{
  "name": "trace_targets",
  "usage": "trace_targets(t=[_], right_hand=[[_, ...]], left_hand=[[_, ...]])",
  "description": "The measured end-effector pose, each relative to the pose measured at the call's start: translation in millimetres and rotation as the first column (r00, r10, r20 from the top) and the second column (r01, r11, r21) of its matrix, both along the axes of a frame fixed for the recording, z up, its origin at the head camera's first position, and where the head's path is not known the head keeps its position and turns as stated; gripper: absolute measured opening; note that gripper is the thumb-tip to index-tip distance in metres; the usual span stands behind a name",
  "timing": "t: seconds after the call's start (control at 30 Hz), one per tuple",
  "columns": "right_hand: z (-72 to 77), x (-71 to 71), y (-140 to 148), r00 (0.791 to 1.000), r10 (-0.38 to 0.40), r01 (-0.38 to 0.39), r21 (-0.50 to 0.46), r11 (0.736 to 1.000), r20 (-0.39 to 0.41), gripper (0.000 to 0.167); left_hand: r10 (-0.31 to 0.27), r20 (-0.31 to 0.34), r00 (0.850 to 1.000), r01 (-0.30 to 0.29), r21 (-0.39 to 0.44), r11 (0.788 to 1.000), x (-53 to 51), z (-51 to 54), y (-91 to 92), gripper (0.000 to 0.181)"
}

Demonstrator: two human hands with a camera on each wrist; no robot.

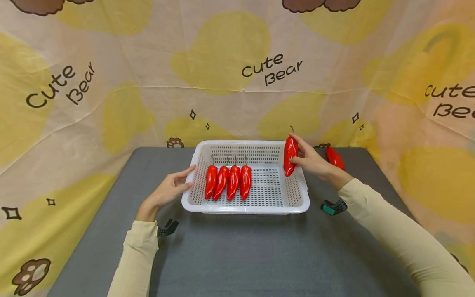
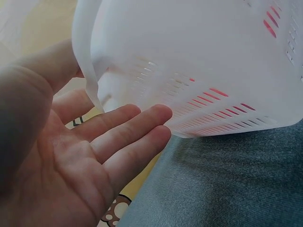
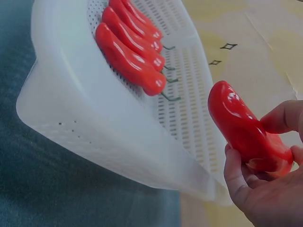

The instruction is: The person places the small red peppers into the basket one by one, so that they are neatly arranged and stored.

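A white perforated plastic basket [image 1: 245,209] stands on the dark table. My left hand [image 1: 168,192] holds its left rim. In the left wrist view, thumb and index finger reach over the rim while the other fingers [image 2: 130,142] extend under it beside the outer wall. Several red peppers [image 1: 233,182] with green stems lie in a row in the basket's left half. Above the basket's right end, my right hand [image 1: 315,161] pinches another red pepper [image 1: 290,156] between thumb and fingers, its stem pointing up in the head view.
One more red pepper [image 1: 335,158] lies on the table [image 1: 245,255] at the far right, beyond my right forearm. A patterned cloth [image 1: 222,53] hangs behind the table and along its sides.
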State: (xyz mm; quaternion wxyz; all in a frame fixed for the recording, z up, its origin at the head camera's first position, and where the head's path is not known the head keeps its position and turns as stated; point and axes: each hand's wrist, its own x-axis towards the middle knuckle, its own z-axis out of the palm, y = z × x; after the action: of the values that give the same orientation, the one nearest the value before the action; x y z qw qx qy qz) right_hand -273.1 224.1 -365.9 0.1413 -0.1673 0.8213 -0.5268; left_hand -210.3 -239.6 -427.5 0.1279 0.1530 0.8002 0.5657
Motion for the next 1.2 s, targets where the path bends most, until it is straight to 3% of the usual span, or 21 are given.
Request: trace_targets(t=[0.33,0.8,1.2], right_hand=[[-5.5,-6.2,-21.5,0.999,0.043,-0.043,0.023,0.999,-0.009,0.084],[-0.1,-18.2,-44.8,0.998,0.060,-0.058,0.079,0.995,-0.015,0.081],[-5.8,-20.8,-58.1,0.984,0.138,-0.156,0.164,0.974,0.117,0.078]], left_hand=[[0.003,-0.014,1.000,-0.003,-0.008,1.000,-1.0,-1.5,-0.1,0.064],[0.004,-0.016,1.000,-0.004,-0.019,1.000,-1.2,-0.1,-0.5,0.065],[0.000,-0.021,1.000,0.000,-0.018,1.000,-0.5,-1.3,0.1,0.065]])
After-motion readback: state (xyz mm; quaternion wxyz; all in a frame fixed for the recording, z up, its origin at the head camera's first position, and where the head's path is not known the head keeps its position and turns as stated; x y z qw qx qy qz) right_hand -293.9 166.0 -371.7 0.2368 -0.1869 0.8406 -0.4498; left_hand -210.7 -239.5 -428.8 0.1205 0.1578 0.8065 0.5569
